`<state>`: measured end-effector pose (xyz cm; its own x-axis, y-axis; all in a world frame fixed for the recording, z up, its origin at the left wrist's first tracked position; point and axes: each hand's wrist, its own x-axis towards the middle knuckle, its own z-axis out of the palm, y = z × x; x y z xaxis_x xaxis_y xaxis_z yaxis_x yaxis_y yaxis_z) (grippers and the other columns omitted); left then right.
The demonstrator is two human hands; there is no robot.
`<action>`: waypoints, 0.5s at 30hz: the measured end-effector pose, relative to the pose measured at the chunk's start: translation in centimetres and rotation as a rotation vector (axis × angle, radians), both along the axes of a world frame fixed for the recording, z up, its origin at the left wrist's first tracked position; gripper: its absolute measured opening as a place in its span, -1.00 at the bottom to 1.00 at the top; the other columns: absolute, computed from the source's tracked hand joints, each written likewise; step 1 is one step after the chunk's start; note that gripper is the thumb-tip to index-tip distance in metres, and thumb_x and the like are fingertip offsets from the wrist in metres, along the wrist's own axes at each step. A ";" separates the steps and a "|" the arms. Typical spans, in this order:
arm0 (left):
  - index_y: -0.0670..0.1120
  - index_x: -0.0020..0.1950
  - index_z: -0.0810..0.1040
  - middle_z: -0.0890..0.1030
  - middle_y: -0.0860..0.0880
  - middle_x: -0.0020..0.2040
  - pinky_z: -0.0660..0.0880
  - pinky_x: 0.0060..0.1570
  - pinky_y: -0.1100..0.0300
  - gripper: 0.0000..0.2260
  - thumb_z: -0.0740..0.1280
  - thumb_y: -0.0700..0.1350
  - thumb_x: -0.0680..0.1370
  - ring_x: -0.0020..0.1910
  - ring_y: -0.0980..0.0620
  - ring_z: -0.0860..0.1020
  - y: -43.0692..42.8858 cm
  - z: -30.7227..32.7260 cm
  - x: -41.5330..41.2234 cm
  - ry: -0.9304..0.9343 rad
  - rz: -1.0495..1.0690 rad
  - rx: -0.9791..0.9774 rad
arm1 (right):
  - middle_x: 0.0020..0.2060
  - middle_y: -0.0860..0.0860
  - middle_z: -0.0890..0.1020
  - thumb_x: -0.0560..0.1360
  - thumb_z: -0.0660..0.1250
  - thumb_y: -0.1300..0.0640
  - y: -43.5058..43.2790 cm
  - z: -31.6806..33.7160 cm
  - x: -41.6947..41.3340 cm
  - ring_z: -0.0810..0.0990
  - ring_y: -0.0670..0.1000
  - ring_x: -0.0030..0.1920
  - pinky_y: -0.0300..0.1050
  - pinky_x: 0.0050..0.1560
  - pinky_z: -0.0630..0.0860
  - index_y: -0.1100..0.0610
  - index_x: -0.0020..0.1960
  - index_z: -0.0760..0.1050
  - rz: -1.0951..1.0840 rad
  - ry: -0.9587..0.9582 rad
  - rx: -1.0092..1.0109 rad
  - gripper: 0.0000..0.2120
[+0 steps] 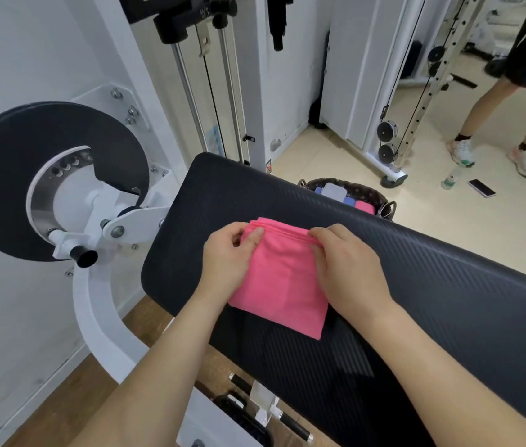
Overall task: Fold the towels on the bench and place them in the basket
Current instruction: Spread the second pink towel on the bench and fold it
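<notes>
Pink folded cloth towel (281, 285) on black padded counter (448, 285): left hand (226, 259) pinches its far corner, right hand (348, 269) grips far edge, fingertips hidden.

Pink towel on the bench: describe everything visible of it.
The pink towel is soft, fuzzy-looking cloth, folded into a rough rectangle, with several layered edges showing along its far side. It lies flat on the black ribbed bench. The left hand pinches its far left corner, thumb on top. The right hand grips the far right edge and covers part of that side.
</notes>
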<state>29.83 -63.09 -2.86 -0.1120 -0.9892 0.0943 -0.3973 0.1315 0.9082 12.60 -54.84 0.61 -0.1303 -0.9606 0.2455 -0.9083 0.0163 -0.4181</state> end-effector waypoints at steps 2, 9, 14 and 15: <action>-0.02 -0.10 0.65 0.67 0.07 -0.21 0.52 -0.16 0.21 -0.87 0.36 0.00 0.56 -0.18 0.13 0.61 -0.4 -0.8 -0.5 -0.054 0.036 -0.033 | -0.02 0.06 0.57 0.54 0.23 0.29 -0.6 -0.5 -0.1 0.57 0.12 -0.08 0.00 -0.18 0.52 0.15 0.21 0.54 -0.006 0.050 -0.011 -0.72; 0.01 -0.13 0.62 0.60 0.10 -0.31 0.37 -0.32 0.34 -0.81 0.32 0.08 0.57 -0.29 0.18 0.54 -1.2 -1.3 -1.3 -0.246 0.070 -0.127 | -0.21 0.11 0.59 0.38 0.41 0.39 -1.3 -1.8 -0.3 0.52 0.17 -0.38 -0.09 -0.41 0.37 0.20 0.02 0.58 -0.065 0.090 -0.194 -0.75; -0.04 -0.19 0.45 0.51 0.07 -0.38 0.30 -0.36 0.15 -0.71 0.23 0.12 0.61 -0.39 0.06 0.47 -1.0 -1.0 -1.8 -0.472 0.064 -0.243 | -0.13 0.13 0.60 0.37 0.41 0.40 -1.3 -1.7 -0.2 0.53 0.17 -0.26 0.00 -0.34 0.44 0.23 -0.05 0.59 -0.108 0.145 -0.321 -0.82; -0.06 -0.16 0.44 0.51 0.04 -0.36 0.29 -0.34 0.11 -0.71 0.21 0.12 0.61 -0.38 0.01 0.48 -0.9 -1.0 -2.0 -0.529 0.072 -0.272 | -0.07 0.14 0.60 0.40 0.38 0.39 -1.1 -1.6 0.0 0.53 0.18 -0.16 0.02 -0.28 0.45 0.23 -0.06 0.59 -0.088 0.167 -0.363 -0.85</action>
<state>27.87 -64.00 -3.85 -0.1464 -0.9441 0.2954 -0.8030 0.2878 0.5219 12.57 -55.91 -0.95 -0.1376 -0.7949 0.5909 -0.9658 -0.0245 -0.2580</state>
